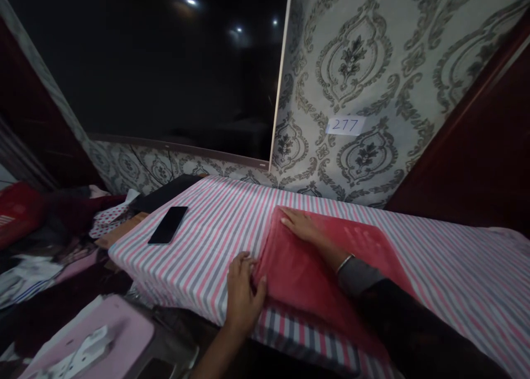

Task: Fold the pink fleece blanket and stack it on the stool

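Note:
A red, plush-looking folded cloth (306, 279) lies flat on a table covered with a pink, grey and white striped cloth (215, 219). My right hand (301, 224) rests flat on its far left corner, fingers stretched out, with a thin bangle at the wrist. At the near left edge of the red cloth, my left hand (242, 293) touches the side with its thumb and fingers apart. Faint hand-shaped marks show in the pile to the right of my right arm. Part of the red cloth is hidden under my dark right sleeve.
A black phone (168, 225) lies on the striped cloth to the left. Behind the table hang a large dark television (178, 69) and a paper label reading 277 (345, 125). Heaped clothes (33, 274) and a pink stool-like surface (120, 329) are at the lower left.

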{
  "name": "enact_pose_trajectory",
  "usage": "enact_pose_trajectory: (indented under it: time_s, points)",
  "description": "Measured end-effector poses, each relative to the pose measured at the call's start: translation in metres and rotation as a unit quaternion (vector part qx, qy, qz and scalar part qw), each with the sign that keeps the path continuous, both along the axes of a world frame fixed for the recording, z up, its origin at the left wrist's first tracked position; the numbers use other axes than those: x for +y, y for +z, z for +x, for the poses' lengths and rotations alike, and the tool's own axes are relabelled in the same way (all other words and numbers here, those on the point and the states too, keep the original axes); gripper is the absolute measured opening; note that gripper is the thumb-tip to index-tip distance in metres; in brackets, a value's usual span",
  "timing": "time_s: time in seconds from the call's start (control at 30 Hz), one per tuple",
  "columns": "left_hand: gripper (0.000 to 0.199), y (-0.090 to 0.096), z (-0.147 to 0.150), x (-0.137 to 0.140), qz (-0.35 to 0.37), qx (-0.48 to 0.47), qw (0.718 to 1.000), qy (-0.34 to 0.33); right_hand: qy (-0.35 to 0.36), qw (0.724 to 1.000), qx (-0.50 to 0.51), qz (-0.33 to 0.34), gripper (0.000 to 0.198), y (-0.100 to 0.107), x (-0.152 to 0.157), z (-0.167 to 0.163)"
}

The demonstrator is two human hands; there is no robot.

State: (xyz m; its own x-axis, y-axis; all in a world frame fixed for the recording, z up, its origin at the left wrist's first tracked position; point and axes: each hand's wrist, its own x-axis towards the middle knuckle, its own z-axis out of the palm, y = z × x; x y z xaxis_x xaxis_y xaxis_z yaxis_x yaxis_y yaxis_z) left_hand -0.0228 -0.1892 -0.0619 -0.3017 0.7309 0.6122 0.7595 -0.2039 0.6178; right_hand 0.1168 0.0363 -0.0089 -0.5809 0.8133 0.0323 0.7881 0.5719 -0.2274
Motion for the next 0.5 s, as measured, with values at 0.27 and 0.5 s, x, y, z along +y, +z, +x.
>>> enact_pose_trajectory:
  time_s: [0.27,0.5]
  points:
    - [0.051,0.015,0.023,0.018,-0.064,0.298,0.950,-0.066,-0.001,1.000,-0.012,0.008,0.051,0.005,0.024,-0.038]
    - [0.053,-0.029,0.023,0.023,-0.078,0.301,0.950,-0.031,0.007,1.000,-0.012,-0.003,0.051,-0.020,0.030,-0.042]
